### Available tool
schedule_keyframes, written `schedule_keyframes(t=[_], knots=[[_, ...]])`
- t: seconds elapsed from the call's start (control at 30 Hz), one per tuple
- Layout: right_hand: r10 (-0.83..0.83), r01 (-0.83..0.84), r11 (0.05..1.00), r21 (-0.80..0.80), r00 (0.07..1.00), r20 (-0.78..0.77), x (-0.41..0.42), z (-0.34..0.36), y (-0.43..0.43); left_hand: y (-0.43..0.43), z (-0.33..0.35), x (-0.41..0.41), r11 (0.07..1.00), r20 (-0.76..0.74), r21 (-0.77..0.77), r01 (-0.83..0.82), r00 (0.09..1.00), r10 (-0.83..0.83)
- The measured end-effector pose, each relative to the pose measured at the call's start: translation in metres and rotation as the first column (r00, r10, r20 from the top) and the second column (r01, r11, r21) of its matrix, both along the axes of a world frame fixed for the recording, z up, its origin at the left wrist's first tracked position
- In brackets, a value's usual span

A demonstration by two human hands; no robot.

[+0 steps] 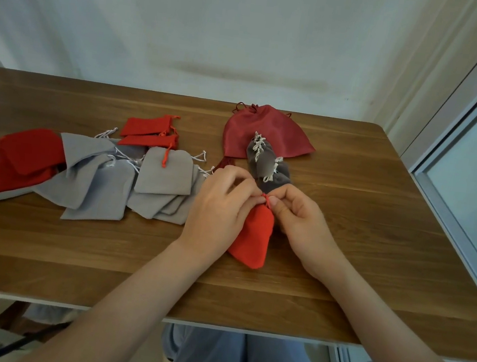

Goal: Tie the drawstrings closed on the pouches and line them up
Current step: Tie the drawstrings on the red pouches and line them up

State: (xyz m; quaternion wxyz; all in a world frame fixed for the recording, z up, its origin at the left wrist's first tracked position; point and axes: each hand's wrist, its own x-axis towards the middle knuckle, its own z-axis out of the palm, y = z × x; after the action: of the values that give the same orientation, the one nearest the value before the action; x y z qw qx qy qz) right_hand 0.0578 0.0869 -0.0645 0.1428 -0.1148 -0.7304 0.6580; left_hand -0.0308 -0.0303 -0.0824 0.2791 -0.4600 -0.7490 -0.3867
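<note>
**Red pouch mid-tie, most of the pile waiting**

I have both hands on one red pouch (254, 237), which lies on the table (375, 227) just in front of me, with its neck pointing away. My left hand (219, 205) and right hand (301, 221) meet at the gathered neck, and the fingertips of each pinch the cord (265, 199) there. The neck looks cinched. I cannot tell whether a knot has formed, because my fingers cover it.

Done, as I judge it: a short run of grey pouches (266, 166) with knotted white cords lies just beyond my hands. They overlap one another and rest partly on a big dark-red bag (264, 130). They look tied and roughly in a line.

Left to do: the heap (111, 177) to my left. It holds flat light-grey and red pouches that overlap, with loose cords, and I can see none gathered. Two small red ones (150, 134) sit just behind it, also flat.

So I reckon I am early in the job, with a few finished, one in hand and many more waiting. Once knotted, this red pouch will need its place in the line.
</note>
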Motion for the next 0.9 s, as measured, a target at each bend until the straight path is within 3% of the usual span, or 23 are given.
schedule_keyframes(t=[0.43,0.57,0.73,0.83,0.9], knots=[[-0.225,0.225,0.974,0.007,0.974,0.013,-0.001,-0.007,0.007,0.001,-0.001,0.004,0.992,0.306,0.111,-0.054,0.952,0.017],[-0.208,0.211,0.975,0.063,0.976,-0.060,0.000,-0.010,0.011,0.002,0.000,0.006,0.992,0.317,0.098,-0.077,0.947,0.043],[-0.001,0.003,1.000,0.020,0.997,-0.079,0.009,-0.003,0.009,0.002,0.006,0.007,0.989,0.406,0.102,-0.104,0.912,0.054],[-0.046,0.060,0.988,0.139,0.994,-0.100,0.008,0.009,0.011,0.005,0.012,0.009,0.991,0.413,0.103,-0.090,0.910,0.040],[-0.119,0.132,0.985,0.110,0.986,-0.120,0.008,0.022,0.023,0.010,0.019,0.011,0.987,0.461,0.154,-0.052,0.887,-0.025]])
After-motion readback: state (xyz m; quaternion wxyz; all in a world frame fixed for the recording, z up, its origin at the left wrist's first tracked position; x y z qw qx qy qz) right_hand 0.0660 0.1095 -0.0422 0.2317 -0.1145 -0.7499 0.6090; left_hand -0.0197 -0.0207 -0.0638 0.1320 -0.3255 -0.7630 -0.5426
